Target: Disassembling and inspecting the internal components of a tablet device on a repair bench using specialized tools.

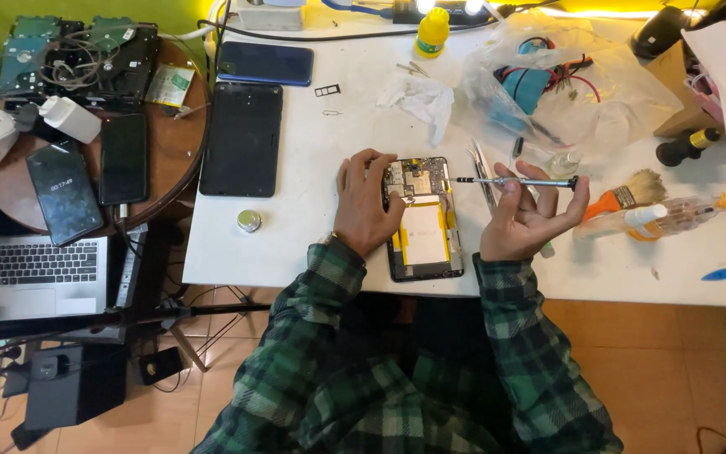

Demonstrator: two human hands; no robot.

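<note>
An opened tablet (424,244), its back cover off, lies on the white table (313,227) with a white battery and green circuit board showing. My left hand (365,204) rests flat on its left edge, fingers on the board area. My right hand (529,217) is raised just right of the tablet and holds a thin metal screwdriver (514,181) horizontally, tip pointing left over the tablet's upper right corner. Metal tweezers (482,174) lie beside the tablet under that hand.
A black tablet cover (242,139) and a dark phone (265,64) lie to the left, with a small round metal tin (249,221). A brush (629,196), a clear squeeze bottle (674,217), plastic bags and a yellow-capped bottle (432,32) sit right and back. A round side table (180,155) holds phones and hard drives.
</note>
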